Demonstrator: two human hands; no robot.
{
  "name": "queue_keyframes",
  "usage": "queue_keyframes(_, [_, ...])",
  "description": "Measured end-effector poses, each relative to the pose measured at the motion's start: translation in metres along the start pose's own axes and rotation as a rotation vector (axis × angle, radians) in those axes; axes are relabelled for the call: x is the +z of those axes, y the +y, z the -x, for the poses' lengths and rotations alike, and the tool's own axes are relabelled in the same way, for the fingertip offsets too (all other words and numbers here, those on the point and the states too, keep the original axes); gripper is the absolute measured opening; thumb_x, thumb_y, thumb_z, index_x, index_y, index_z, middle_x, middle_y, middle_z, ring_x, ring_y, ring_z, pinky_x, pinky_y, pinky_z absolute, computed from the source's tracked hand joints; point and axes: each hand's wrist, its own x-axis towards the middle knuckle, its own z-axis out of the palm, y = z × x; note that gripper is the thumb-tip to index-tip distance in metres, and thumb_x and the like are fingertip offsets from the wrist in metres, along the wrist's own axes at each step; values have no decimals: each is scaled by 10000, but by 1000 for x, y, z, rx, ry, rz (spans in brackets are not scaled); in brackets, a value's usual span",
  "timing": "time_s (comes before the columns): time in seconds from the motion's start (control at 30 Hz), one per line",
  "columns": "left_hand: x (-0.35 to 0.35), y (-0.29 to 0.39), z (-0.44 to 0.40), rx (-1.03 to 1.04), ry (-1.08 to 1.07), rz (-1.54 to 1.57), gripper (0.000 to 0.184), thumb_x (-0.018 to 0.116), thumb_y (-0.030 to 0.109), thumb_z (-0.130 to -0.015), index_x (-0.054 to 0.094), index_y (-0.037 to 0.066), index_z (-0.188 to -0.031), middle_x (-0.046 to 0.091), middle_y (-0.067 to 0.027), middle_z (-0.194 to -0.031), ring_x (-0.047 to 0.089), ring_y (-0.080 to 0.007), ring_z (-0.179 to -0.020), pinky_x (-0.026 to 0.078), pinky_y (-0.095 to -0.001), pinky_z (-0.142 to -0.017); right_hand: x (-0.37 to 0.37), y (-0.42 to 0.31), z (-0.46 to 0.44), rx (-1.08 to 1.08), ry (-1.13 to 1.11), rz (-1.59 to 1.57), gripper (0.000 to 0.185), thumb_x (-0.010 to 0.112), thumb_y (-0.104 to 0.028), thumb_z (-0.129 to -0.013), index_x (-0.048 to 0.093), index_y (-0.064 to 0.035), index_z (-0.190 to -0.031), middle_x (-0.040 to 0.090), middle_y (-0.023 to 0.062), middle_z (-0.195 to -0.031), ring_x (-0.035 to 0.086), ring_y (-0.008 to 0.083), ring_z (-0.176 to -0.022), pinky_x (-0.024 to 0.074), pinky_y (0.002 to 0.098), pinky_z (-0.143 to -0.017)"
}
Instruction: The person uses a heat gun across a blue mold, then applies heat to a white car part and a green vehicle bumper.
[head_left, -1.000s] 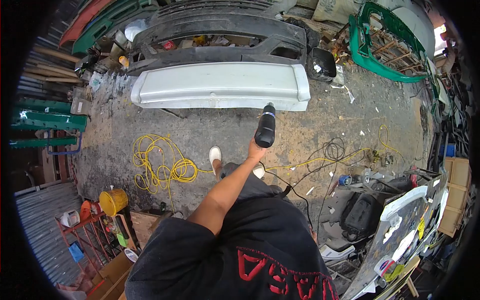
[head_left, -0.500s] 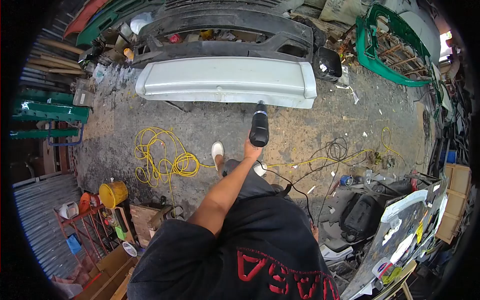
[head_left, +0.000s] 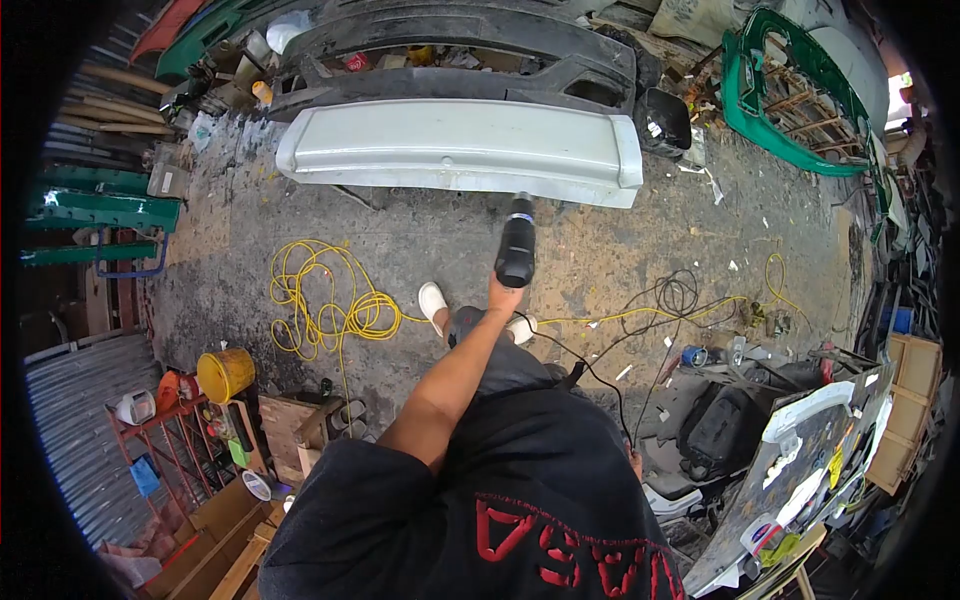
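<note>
My left hand (head_left: 505, 295) is wrapped round the grip of a black heat gun (head_left: 516, 250) with a short metal nozzle. The nozzle points away from me at the near edge of a long white bumper-like panel (head_left: 440, 145); whether it touches cannot be told. A black cord (head_left: 570, 352) runs from the gun past my right side. Only a sliver of my right hand (head_left: 636, 464) shows beside my shirt, and its fingers are hidden.
Behind the panel lies a dark car bumper (head_left: 450, 85). A coiled yellow cable (head_left: 370, 318) lies left of my feet, a black cable (head_left: 672, 292) to the right. Green bumper parts (head_left: 790, 150) stand far right. A yellow bucket (head_left: 225, 376) sits lower left.
The view has shifted slightly, so the panel appears a little higher. The heat gun stays in my left hand, its nozzle still by the panel's near edge.
</note>
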Motion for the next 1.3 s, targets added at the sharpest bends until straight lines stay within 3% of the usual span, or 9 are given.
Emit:
queue_keyframes(0.07, [6,-59,-26,69,-84,64,463,673,190,-720,518,-19,-1103,631,-175,-1011,620,-291,-948,477,-357,-832,-6,-28,1,191,-17,-27,521,496,-484,-910,601,5,-765,582,108,-635,544,212,-578,404,360,-530])
queue_keyframes(0.2, [-9,-38,-15,60,39,60,428,679,235,-726,574,-7,-1063,652,-186,-995,632,-316,-945,490,-375,-796,-9,-33,-2,11,-79,-80,489,490,-472,-918,610,-25,-762,533,43,-580,490,153,-491,359,315,-450])
queue_keyframes(0.4, [-37,35,19,141,-281,48,348,678,216,-729,624,2,-998,668,-173,-955,645,-303,-913,494,-376,-756,-2,-26,-11,-169,-87,-63,472,484,-447,-931,625,-39,-740,480,-4,-526,430,96,-432,325,270,-399])
queue_keyframes(0.5, [-46,35,17,142,-160,47,397,725,230,-699,616,0,-1004,665,-159,-956,640,-290,-915,489,-369,-784,-6,-37,-9,-222,-137,23,456,472,-419,-939,626,-27,-763,510,49,-569,469,145,-479,370,303,-451])
queue_keyframes(0.6, [-59,-6,0,69,-115,75,461,773,258,-672,610,-9,-1011,663,-153,-974,636,-292,-923,482,-364,-813,-12,-56,6,25,-206,-17,482,464,-432,-938,597,-23,-720,526,68,-578,485,168,-476,371,329,-447])
queue_keyframes(0.77, [-97,-21,-21,-124,72,270,154,683,210,-778,638,63,-768,636,-4,-661,584,-113,-571,433,-271,-555,-9,-48,21,36,-178,-67,466,461,-422,-949,643,-37,-760,463,-12,-513,418,86,-436,326,256,-420])
queue_keyframes(1.1, [-94,-21,-4,-95,-63,306,266,691,304,-782,664,39,-796,672,-46,-713,639,-180,-669,476,-339,-686,6,-96,75,-85,-116,117,504,473,-457,-931,662,-12,-786,534,40,-559,502,139,-491,403,287,-478])
queue_keyframes(1.13, [-79,-32,-2,-105,-96,282,247,663,256,-820,649,37,-934,624,-18,-696,585,-117,-623,452,-296,-631,5,-97,78,-69,-108,105,508,480,-463,-926,665,-9,-789,546,52,-567,515,149,-498,415,291,-487])
queue_keyframes(1.3, [-33,-48,11,-32,-111,169,387,698,308,-795,630,31,-1056,666,-53,-834,613,-164,-721,465,-322,-705,11,-8,38,-208,-158,259,536,488,-476,-911,641,33,-848,590,136,-626,558,256,-574,439,370,-544])
